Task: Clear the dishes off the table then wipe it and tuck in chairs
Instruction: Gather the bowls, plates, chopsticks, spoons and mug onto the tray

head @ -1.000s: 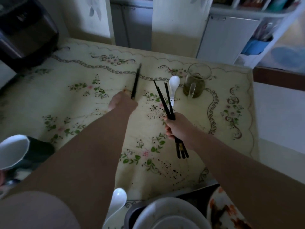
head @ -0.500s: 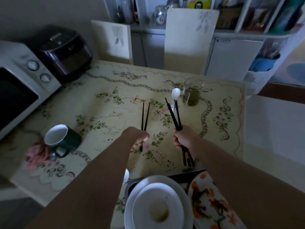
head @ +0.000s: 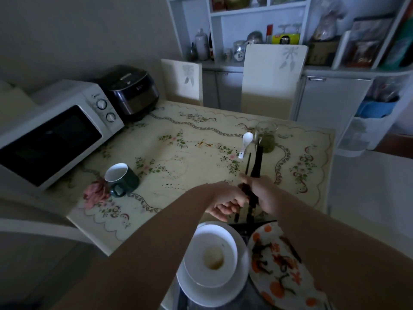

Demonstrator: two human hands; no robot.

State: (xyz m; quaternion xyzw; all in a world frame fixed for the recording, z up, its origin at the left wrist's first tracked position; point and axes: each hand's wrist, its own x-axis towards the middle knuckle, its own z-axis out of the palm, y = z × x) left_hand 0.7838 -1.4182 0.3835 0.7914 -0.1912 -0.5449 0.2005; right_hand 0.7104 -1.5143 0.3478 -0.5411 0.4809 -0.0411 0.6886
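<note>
**Q:** What's stacked nearest you?

**A:** A white bowl (head: 211, 257) nested on a white plate (head: 201, 294), with a little residue at its bottom. Just beside it lies an orange-patterned plate (head: 283, 271). Both sit at the near edge, on what looks like a dark tray, though I can't tell for sure. I judge the gathering well begun.

**Q:** And your hands?

**A:** Just above that stack, my right hand (head: 262, 193) is wrapped around a bundle of black chopsticks (head: 254, 171), tips pointing away. My left hand (head: 228, 201) is touching the bundle's lower ends, fingers loosely curled; whether it grips a stick or only steadies them, I cannot tell.

**Q:** What remains on the table (head: 312, 198)?

**A:** Further left, a dark green mug (head: 123, 179) stands beside a crumpled pink cloth (head: 96, 194). Beyond my hands lies a white soup spoon (head: 245, 144), and just beside it a glass pitcher (head: 266, 136) with green liquid. Dark specks and an orange smear mark the floral cover.

**Q:** So, the balance?

**A:** Clearing is perhaps halfway. Wiping is not yet done, and the two chairs (head: 273, 79) at the far side look not fully tucked.
</note>
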